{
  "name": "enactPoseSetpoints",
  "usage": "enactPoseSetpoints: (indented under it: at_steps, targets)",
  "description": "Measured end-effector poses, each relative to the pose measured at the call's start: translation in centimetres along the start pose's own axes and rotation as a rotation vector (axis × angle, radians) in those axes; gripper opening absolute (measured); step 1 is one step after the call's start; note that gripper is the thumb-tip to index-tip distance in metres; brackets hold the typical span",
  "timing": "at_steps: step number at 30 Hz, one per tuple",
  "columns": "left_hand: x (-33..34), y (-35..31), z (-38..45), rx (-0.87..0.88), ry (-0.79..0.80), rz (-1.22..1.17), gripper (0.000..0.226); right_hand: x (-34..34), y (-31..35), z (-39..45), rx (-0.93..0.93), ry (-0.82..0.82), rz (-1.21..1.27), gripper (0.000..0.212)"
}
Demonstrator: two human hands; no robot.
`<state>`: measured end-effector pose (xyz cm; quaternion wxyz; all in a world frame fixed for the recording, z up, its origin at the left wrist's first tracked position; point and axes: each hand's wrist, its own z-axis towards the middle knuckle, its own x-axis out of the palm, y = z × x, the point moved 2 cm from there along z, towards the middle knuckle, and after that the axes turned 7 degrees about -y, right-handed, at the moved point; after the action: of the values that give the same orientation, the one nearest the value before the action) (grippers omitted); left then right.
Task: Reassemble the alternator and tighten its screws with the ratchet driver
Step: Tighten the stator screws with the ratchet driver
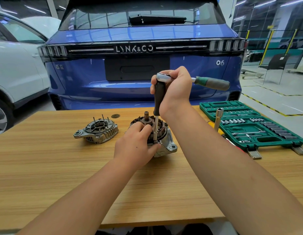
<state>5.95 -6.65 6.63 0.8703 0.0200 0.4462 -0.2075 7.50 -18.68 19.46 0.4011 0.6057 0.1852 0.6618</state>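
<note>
Two hands work at a wooden counter (45, 167): the left hand (136, 146) curls its fingers over the alternator (161, 139) at mid-counter, likely to steady it. The right hand (174, 89) grips the ratchet driver (160, 92), upright on a screw, apparently for tightening.

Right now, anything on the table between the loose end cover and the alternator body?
Head view: nothing. Only bare wood table shows between the end cover and the alternator body. A small dark disc lies farther back, outside that gap.
</note>
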Motion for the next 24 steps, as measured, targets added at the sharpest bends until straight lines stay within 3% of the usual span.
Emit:
enactPoseSetpoints:
  at_steps: [5, 10, 16, 19, 21, 24]
  targets:
    - [0.0, 0.1, 0.0, 0.008, 0.008, -0.009, 0.054, -0.1, -0.3, 0.1, -0.003, 0.058, 0.033, 0.013]
    - [0.0, 0.1, 0.1, 0.015, 0.016, -0.022, 0.046, -0.5, -0.8, -0.1, -0.211, 0.197, -0.154, 0.021]
    - [0.0, 0.4, 0.2, -0.002, 0.023, -0.059, 0.045, 0.0, 0.3, -0.6, -0.816, 0.271, -0.732, 0.020]
    - [-0.1, 0.6, 0.3, -0.018, 0.021, -0.087, 0.046, 0.4, 0.7, -0.8, -1.088, 0.342, -1.140, 0.017]
    - [-0.1, 0.6, 0.2, -0.021, 0.026, -0.084, 0.047, 0.9, 0.9, -0.8, -1.147, 0.353, -1.449, 0.029]
    - [-0.1, 0.8, 0.2, -0.015, 0.033, -0.088, 0.047, 1.3, 1.7, -0.7, -1.034, 0.471, -1.719, 0.063]
